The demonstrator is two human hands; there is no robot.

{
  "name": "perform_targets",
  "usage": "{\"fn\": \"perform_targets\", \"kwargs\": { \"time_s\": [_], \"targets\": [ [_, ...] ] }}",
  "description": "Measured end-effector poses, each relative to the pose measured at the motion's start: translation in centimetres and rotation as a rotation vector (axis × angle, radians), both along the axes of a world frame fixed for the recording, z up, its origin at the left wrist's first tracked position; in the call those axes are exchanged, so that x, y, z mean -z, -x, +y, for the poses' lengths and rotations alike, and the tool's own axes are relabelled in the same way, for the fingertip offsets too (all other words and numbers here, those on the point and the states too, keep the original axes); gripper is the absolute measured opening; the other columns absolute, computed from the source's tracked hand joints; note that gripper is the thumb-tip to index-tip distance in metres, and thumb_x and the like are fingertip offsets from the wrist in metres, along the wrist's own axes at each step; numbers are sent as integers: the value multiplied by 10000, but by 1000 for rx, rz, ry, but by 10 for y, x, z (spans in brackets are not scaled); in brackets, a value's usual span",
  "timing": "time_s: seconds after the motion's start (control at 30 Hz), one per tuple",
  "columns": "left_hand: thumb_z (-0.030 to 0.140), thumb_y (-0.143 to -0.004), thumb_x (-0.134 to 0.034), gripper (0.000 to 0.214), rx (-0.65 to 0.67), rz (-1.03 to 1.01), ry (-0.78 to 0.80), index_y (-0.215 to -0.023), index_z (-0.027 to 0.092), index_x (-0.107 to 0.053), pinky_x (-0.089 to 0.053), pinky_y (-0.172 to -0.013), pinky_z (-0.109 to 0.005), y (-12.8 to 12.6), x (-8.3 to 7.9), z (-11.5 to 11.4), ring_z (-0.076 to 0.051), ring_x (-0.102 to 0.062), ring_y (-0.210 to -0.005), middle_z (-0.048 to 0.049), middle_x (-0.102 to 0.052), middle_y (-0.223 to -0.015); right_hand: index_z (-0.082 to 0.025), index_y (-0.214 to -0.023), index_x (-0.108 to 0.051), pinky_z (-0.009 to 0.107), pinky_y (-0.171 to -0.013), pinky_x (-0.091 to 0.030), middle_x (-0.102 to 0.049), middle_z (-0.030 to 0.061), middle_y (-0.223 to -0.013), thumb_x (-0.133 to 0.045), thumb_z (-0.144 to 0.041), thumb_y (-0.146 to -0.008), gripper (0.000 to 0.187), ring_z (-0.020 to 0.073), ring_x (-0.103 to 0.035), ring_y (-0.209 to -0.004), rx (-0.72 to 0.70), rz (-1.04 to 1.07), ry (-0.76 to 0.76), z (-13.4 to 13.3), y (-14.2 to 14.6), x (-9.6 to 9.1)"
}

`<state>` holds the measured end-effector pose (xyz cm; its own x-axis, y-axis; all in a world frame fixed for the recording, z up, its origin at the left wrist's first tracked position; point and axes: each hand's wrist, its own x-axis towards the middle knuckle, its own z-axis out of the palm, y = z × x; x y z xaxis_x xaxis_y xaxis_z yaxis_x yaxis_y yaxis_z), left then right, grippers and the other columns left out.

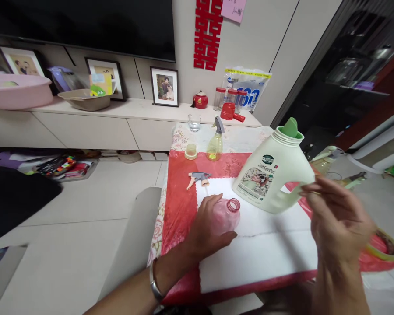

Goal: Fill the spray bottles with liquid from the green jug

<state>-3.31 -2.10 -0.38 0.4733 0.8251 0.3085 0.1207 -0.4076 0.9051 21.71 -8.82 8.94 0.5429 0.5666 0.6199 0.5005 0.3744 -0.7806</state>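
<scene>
My left hand [206,227] is wrapped round a small pink bottle [228,214] with an open neck, held upright on a white cloth [265,245]. My right hand [338,218] grips the handle of a big pale-green detergent jug [272,173], which is tilted with its green spout pointing up and to the right. The jug hangs just right of the pink bottle's mouth. A loose spray-trigger head [198,178] lies on the red table cover beyond my left hand.
A yellowish spray bottle [215,142], a small yellow cap [191,151] and a glass [194,122] stand at the far end of the table [179,205]. A tape roll [385,247] lies at the right. A cabinet with photo frames and jars runs behind.
</scene>
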Motion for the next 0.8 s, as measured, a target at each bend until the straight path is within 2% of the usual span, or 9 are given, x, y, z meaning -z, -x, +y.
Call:
{"fn": "perform_targets", "kwargs": {
  "time_s": [0.07, 0.1, 0.2, 0.3, 0.37, 0.47, 0.53, 0.67, 0.8],
  "targets": [
    [276, -629, -826, 905, -37, -19, -19, -1405, 228, -364, -352, -1161, -592, -2, 0, -2, -371, -441, -1350, -162, -455, -1396, -208, -1246, -669, 442, -1071, -477, -649, 78, -1164, -826, -326, -751, 533, 243, -625, -1113, 232, 114, -100, 3, -17, 4],
    [253, -622, -818, 900, -55, -24, -26, -1398, 235, -364, -360, -1155, -591, -2, 0, -3, -367, -451, -1338, -155, -461, -1381, -196, -1254, -665, 435, -1088, -460, -641, 89, -1201, -846, -336, -717, 584, 249, -613, -1142, 253, 141, -67, 5, -25, 9],
    [223, -606, -803, 894, -81, -38, -50, -1387, 239, -368, -382, -1137, -590, -4, 2, -4, -366, -471, -1310, -145, -473, -1353, -172, -1247, -660, 424, -1004, -510, -652, 106, -1203, -872, -374, -640, 674, 254, -632, -1099, 161, 208, 82, 15, -45, 26],
    [220, -604, -796, 895, -82, -35, -74, -1389, 226, -365, -394, -1126, -591, -6, 3, -4, -368, -474, -1303, -148, -468, -1345, -139, -1064, -695, 354, -848, -558, -686, 85, -1055, -887, -388, -595, 564, 215, -660, -938, 49, 252, 219, 26, -56, 45],
    [204, -603, -794, 897, -81, -32, -69, -1389, 224, -362, -403, -1121, -587, -7, 2, -4, -362, -476, -1299, -147, -464, -1342, -120, -983, -669, 306, -784, -556, -671, 59, -973, -858, -377, -691, 433, 163, -642, -854, 43, 271, 269, 35, -59, 54],
    [175, -598, -798, 894, -71, -39, -38, -1384, 234, -376, -402, -1128, -574, -7, -1, -4, -350, -479, -1296, -136, -470, -1339, -108, -1048, -625, 274, -748, -555, -626, 43, -970, -673, -376, -937, 294, 116, -608, -823, 128, 292, 311, 48, -61, 63],
    [177, -592, -816, 896, -65, -41, -3, -1381, 244, -397, -399, -1134, -565, -7, -2, -4, -349, -481, -1300, -130, -480, -1346, -111, -1121, -611, 278, -749, -560, -613, 53, -1010, -597, -386, -993, 304, 120, -607, -848, 204, 296, 340, 56, -59, 64],
    [219, -561, -862, 938, -53, -38, 34, -1388, 246, -421, -390, -1139, -573, -6, -2, -2, -367, -477, -1313, -130, -494, -1369, -117, -1174, -599, 288, -763, -565, -609, 64, -1056, -601, -394, -990, 332, 131, -610, -881, 313, 267, 372, 60, -52, 54],
    [233, -553, -883, 949, -45, -30, 21, -1387, 238, -429, -387, -1138, -572, -5, -3, -2, -371, -484, -1304, -134, -515, -1352, -104, -1021, -612, 201, -621, -507, -587, 10, -860, -630, -368, -972, 269, 73, -552, -693, 389, 192, 392, 42, -46, 30]
  ]
}}
